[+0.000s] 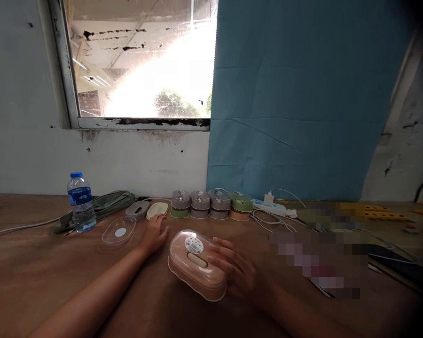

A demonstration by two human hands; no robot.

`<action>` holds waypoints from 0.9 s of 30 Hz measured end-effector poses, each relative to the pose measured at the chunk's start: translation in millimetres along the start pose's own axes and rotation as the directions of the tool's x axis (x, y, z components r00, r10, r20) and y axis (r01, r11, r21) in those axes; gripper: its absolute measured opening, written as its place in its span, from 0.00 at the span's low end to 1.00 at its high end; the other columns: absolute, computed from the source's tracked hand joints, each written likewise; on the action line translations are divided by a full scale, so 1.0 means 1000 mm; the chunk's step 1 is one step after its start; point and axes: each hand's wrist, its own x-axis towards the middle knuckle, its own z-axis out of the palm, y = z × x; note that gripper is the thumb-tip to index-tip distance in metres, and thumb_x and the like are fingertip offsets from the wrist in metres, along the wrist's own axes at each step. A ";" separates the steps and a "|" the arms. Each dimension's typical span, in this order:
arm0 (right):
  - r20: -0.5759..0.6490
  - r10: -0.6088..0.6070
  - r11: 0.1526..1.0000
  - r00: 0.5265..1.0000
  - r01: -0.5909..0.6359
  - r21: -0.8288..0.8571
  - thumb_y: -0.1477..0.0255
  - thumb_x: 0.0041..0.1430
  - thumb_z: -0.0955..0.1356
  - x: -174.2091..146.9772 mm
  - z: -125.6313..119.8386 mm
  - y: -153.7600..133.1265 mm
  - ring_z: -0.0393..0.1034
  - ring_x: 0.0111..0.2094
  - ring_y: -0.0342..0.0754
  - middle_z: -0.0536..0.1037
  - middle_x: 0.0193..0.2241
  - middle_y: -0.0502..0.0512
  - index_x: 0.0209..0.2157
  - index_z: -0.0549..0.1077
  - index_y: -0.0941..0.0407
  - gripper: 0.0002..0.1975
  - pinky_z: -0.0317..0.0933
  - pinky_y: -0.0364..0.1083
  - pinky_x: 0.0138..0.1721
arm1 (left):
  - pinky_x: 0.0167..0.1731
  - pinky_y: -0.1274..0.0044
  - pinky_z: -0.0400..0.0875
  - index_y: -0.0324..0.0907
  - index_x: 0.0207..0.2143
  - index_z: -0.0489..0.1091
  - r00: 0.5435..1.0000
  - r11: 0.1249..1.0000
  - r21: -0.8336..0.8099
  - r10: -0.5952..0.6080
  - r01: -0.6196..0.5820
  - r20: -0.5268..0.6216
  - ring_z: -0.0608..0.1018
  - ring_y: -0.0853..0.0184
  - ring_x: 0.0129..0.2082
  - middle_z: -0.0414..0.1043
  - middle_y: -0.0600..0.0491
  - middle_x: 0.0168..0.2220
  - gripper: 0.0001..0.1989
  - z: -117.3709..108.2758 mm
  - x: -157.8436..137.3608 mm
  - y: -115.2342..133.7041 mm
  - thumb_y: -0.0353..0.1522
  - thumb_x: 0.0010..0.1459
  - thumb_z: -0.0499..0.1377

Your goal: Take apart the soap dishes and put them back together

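Holding a pink box (188, 272) at its right end, the right hand (232, 267) spreads its fingers over the clear top and the side. The box sits in the middle of the near part of the brown table (38, 263), tilted, with its far left end higher in view than its near right end. A round sticker (193, 244) and a long pale slot (197, 260) show on its top; whether its underside rests on the table is hard to tell from this angle.

The left hand (155, 234) reaches forward past the box, fingers loosely extended at the near edge of a cream lid (158, 209). I cannot tell whether it grips the lid or only touches it. Just left of the cream lid lies a grey lid (137, 210), and nearer the person is a clear cover (129, 226) with a white round label.

Behind the pink box, four two-part boxes (199, 205) stand in a row near the wall (144, 164): one grey over green, two grey, and one green over orange. To their right are a white power strip (281, 207) and a looped cable (275, 224). On the left, a water bottle (82, 206) stands upright in front of a green bag (114, 203). Above the table, a blue curtain (296, 94) hangs beside a bright window (144, 61).
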 end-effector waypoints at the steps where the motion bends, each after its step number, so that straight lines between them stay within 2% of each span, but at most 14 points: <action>1: 0.002 -0.007 1.000 1.000 0.007 -0.026 0.77 0.53 0.63 0.001 0.000 0.000 0.53 0.55 0.55 0.65 0.51 0.58 0.56 0.54 0.53 0.28 0.58 0.56 0.50 | 0.54 0.70 0.51 0.37 0.46 0.65 1.000 0.997 0.082 -0.014 0.015 -0.012 0.61 0.59 0.54 0.61 0.44 0.52 0.19 0.001 0.012 -0.010 0.31 0.49 0.55; 4: 0.039 0.002 0.996 0.999 0.002 -0.084 0.78 0.50 0.63 0.004 -0.001 -0.001 0.57 0.53 0.54 0.67 0.48 0.60 0.54 0.57 0.57 0.27 0.59 0.55 0.49 | 0.53 0.66 0.52 0.34 0.42 0.68 0.996 0.977 0.199 -0.076 0.082 -0.039 0.64 0.56 0.51 0.66 0.41 0.48 0.17 0.002 0.038 -0.035 0.27 0.47 0.55; 8: 0.059 0.149 0.987 0.987 -0.144 -0.074 0.78 0.48 0.62 0.006 -0.003 0.000 0.59 0.51 0.52 0.67 0.48 0.59 0.52 0.58 0.56 0.27 0.59 0.53 0.48 | 0.45 0.68 0.62 0.36 0.32 0.72 0.993 0.960 0.255 -0.111 0.117 -0.035 0.72 0.57 0.42 0.72 0.43 0.36 0.10 0.002 0.047 -0.046 0.29 0.49 0.53; 12: -0.074 0.313 0.948 0.947 -0.316 -0.031 0.76 0.48 0.64 0.005 -0.003 0.003 0.59 0.50 0.53 0.64 0.49 0.59 0.52 0.56 0.54 0.27 0.59 0.53 0.48 | 0.41 0.73 0.65 0.36 0.33 0.71 0.998 0.971 0.231 -0.056 0.057 -0.009 0.73 0.62 0.39 0.71 0.46 0.37 0.11 -0.004 0.022 -0.032 0.32 0.52 0.51; 16: -0.218 0.367 0.926 0.904 -0.376 -0.001 0.77 0.48 0.63 0.007 -0.003 0.005 0.58 0.50 0.53 0.63 0.49 0.58 0.52 0.54 0.54 0.27 0.57 0.54 0.49 | 0.40 0.75 0.66 0.40 0.35 0.70 0.990 0.988 0.113 0.098 -0.109 0.097 0.72 0.63 0.40 0.71 0.50 0.38 0.12 -0.021 -0.024 -0.007 0.37 0.55 0.50; 18: -0.221 0.351 0.931 0.910 -0.365 -0.025 0.76 0.48 0.63 0.008 -0.003 0.004 0.57 0.51 0.54 0.63 0.50 0.57 0.52 0.54 0.53 0.27 0.56 0.55 0.49 | 0.41 0.75 0.66 0.42 0.36 0.70 0.959 0.980 -0.018 0.199 -0.199 0.204 0.72 0.63 0.41 0.70 0.49 0.40 0.12 -0.031 -0.043 0.007 0.38 0.55 0.51; 19: -0.207 0.342 0.933 0.917 -0.357 -0.043 0.76 0.48 0.63 0.008 -0.003 0.004 0.56 0.51 0.54 0.63 0.50 0.57 0.52 0.54 0.52 0.27 0.55 0.55 0.49 | 0.42 0.74 0.66 0.42 0.36 0.70 0.927 0.964 -0.087 0.264 -0.250 0.267 0.71 0.63 0.43 0.70 0.49 0.41 0.12 -0.035 -0.050 0.014 0.37 0.56 0.51; 22: -0.144 0.327 0.935 0.934 -0.341 -0.093 0.79 0.46 0.62 0.007 -0.003 0.002 0.54 0.52 0.55 0.61 0.52 0.57 0.52 0.55 0.52 0.28 0.52 0.56 0.50 | 0.49 0.73 0.60 0.43 0.36 0.70 0.792 0.892 -0.255 0.449 -0.372 0.414 0.67 0.63 0.48 0.71 0.50 0.41 0.09 -0.040 -0.059 0.031 0.35 0.56 0.52; 24: -0.104 0.324 0.935 0.940 -0.335 -0.119 0.80 0.45 0.62 0.006 -0.003 0.001 0.53 0.51 0.55 0.61 0.52 0.56 0.51 0.56 0.53 0.29 0.52 0.56 0.50 | 0.51 0.72 0.59 0.43 0.37 0.70 0.726 0.858 -0.319 0.512 -0.403 0.460 0.67 0.63 0.49 0.72 0.50 0.39 0.09 -0.040 -0.059 0.039 0.35 0.56 0.53; 27: -0.057 0.317 0.933 0.947 -0.323 -0.159 0.81 0.45 0.62 0.007 -0.003 0.000 0.56 0.48 0.55 0.62 0.51 0.56 0.51 0.57 0.52 0.29 0.54 0.55 0.46 | 0.49 0.72 0.61 0.43 0.36 0.70 0.684 0.841 -0.356 0.539 -0.407 0.490 0.67 0.63 0.48 0.71 0.50 0.39 0.08 -0.041 -0.057 0.042 0.34 0.55 0.53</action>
